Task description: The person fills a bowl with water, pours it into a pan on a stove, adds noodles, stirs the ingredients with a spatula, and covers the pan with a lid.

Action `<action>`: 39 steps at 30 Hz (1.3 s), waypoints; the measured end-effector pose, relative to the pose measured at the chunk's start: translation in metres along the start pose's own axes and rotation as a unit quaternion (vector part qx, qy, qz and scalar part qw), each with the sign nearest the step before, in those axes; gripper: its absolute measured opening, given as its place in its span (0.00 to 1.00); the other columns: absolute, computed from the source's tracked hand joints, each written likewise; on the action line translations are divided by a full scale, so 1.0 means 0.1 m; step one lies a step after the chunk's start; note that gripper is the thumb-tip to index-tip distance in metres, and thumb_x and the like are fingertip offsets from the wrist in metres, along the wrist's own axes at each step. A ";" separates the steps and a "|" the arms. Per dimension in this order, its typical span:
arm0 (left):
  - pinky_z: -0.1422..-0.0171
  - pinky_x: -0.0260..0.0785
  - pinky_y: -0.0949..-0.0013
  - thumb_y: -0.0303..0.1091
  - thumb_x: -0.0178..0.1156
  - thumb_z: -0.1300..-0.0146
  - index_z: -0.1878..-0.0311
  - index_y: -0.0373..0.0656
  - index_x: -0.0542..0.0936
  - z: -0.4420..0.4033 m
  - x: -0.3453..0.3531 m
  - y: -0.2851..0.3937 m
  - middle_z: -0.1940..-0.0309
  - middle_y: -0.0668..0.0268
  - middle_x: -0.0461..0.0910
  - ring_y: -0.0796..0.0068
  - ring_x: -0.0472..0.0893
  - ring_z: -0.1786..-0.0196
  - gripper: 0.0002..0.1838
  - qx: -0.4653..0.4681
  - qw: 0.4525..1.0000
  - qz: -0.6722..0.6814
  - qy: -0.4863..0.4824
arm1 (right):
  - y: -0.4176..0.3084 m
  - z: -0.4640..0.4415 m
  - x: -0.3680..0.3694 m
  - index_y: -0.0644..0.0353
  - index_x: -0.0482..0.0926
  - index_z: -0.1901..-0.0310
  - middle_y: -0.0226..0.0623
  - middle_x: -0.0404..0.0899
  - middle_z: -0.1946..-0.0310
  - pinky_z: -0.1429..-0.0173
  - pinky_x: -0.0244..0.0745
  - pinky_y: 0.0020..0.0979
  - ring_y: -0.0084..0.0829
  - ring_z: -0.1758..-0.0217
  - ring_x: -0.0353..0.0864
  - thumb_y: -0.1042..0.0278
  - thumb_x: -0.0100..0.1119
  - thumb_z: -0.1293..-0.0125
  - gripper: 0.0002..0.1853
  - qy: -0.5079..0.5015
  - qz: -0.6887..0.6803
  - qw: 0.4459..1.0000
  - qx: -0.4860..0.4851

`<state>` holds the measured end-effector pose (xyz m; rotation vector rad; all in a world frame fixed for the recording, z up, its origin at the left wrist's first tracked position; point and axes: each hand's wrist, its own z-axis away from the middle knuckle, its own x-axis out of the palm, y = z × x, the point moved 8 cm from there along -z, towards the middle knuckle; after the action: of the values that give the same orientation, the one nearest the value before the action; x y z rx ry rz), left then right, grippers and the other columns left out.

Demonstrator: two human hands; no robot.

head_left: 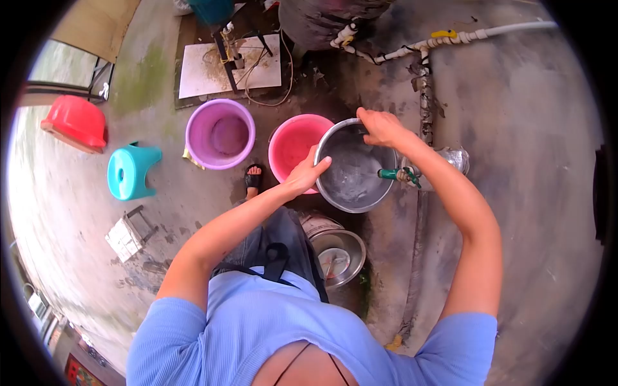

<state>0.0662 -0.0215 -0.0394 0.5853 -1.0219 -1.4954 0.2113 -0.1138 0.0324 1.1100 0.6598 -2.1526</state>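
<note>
A round metal basin (pixel 354 170) is held between my two hands, under a green tap (pixel 390 174). My left hand (pixel 309 172) grips its left rim, thumb over the edge and fingers hidden behind it. My right hand (pixel 381 128) holds the upper right rim, fingers curled at the edge. Inside, the basin looks wet and shiny. Partly behind it and to the left stands a pink bucket (pixel 291 145).
A purple bucket (pixel 221 134) stands further left, with a turquoise stool (pixel 132 172) and a red tub (pixel 76 123) beyond. Another metal basin (pixel 351 241) is near my legs. White pipes (pixel 496 30) run at the top right; a wrapped pipe (pixel 418 257) crosses the floor.
</note>
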 end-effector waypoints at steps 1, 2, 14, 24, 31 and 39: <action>0.50 0.67 0.55 0.52 0.44 0.39 0.40 0.49 0.53 -0.01 0.05 -0.02 0.50 0.51 0.69 0.58 0.75 0.53 0.28 0.016 1.000 -0.010 0.013 | 0.02 0.04 -0.01 0.59 0.60 0.61 0.47 0.74 0.67 0.60 0.69 0.44 0.48 0.61 0.74 0.68 0.60 0.57 0.22 0.032 -0.009 0.999 -0.002; 0.55 0.71 0.57 0.51 0.44 0.38 0.40 0.49 0.53 -0.03 0.10 -0.04 0.51 0.51 0.69 0.58 0.76 0.55 0.28 0.033 0.999 -0.021 0.026 | 0.04 0.08 -0.02 0.59 0.60 0.63 0.48 0.74 0.68 0.62 0.68 0.45 0.50 0.63 0.74 0.69 0.59 0.57 0.21 0.065 -0.018 0.998 -0.004; 0.40 0.55 0.58 0.51 0.42 0.38 0.38 0.50 0.51 0.03 -0.08 0.14 0.46 0.51 0.66 0.53 0.65 0.42 0.29 -0.002 0.999 -0.033 0.026 | -0.07 -0.07 -0.08 0.60 0.60 0.67 0.45 0.74 0.72 0.64 0.70 0.43 0.48 0.67 0.75 0.75 0.53 0.56 0.14 0.170 0.020 0.985 -0.008; 0.40 0.55 0.59 0.48 0.44 0.38 0.38 0.50 0.52 -0.10 -0.11 -0.10 0.47 0.52 0.68 0.55 0.67 0.43 0.27 0.005 1.000 0.007 0.019 | 0.89 0.84 -0.81 0.56 0.71 0.71 0.37 0.76 0.70 0.63 0.69 0.40 0.41 0.65 0.75 0.69 0.50 0.51 0.05 0.234 -0.061 0.950 0.199; 0.51 0.67 0.61 0.47 0.44 0.38 0.39 0.46 0.52 -0.01 -0.17 0.00 0.51 0.51 0.69 0.59 0.74 0.51 0.28 -0.019 0.999 0.034 0.034 | 1.21 2.08 -0.87 0.56 0.74 0.71 0.37 0.76 0.69 0.60 0.69 0.39 0.38 0.61 0.74 0.68 0.50 0.47 0.04 0.267 0.091 0.886 0.369; 0.53 0.69 0.61 0.47 0.45 0.38 0.41 0.45 0.53 -0.04 -0.16 0.02 0.51 0.52 0.68 0.59 0.72 0.50 0.27 0.015 0.999 0.034 0.039 | 0.59 2.52 -1.05 0.58 0.73 0.72 0.35 0.75 0.64 0.55 0.69 0.34 0.37 0.58 0.72 0.82 0.50 0.60 0.11 0.370 0.081 0.912 0.157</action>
<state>0.0736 -0.0072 -0.0428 0.6185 -0.9954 -1.3892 0.1677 -0.2908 0.2438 2.1174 0.5079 -1.6904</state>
